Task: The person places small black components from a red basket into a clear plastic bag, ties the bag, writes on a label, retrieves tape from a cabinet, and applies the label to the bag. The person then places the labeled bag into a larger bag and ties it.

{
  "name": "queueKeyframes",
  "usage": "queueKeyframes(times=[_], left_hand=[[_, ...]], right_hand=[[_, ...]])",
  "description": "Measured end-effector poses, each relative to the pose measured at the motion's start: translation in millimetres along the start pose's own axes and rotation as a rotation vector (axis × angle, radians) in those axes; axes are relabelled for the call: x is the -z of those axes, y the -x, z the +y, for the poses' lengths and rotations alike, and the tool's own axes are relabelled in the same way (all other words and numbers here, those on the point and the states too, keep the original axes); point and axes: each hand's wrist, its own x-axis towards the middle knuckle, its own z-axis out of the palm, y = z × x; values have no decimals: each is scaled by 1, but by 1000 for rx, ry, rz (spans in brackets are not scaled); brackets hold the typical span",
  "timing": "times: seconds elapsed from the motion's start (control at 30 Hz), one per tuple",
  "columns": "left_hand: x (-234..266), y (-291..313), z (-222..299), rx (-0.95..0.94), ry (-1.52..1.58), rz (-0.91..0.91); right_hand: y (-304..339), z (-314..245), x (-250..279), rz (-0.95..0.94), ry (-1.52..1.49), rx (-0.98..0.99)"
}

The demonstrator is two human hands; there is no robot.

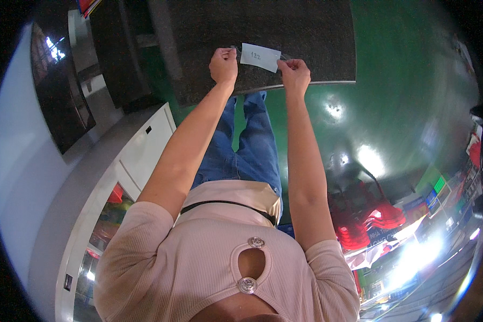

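Note:
A small white paper slip (261, 57) with handwriting on it lies flat or just above the dark tabletop (311, 32), between my two hands. My left hand (224, 65) is closed in a pinch just beyond the slip's left edge. A thin, dark or see-through bit shows between those fingertips and the paper; its kind is unclear. My right hand (295, 72) pinches at the slip's right edge, where a similar greyish bit sticks out above the fingers. Whether the slip touches the table cannot be made out.
The table's front edge (316, 83) runs just before my legs. On the left stands a white cabinet (150, 142) with glass doors, below a dark glossy panel (59, 86). Red chairs (367, 220) stand on the green floor (392, 107) at the lower right.

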Motion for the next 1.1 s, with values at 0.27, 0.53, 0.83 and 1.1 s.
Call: queueKeyframes(times=[0.27, 0.53, 0.83, 1.1], left_hand=[[20, -3, 15, -182, 315, 23], [75, 49, 89, -78, 526, -525], [-48, 242, 178, -429, 362, -1086], [-240, 481, 215, -713, 95, -1512]], right_hand=[[1, -9, 12, -33, -58, -2], [60, -24, 147, -117, -291, 40], [157, 104, 364, 333, -423, -10], [226, 294, 516, 775, -495, -89]])
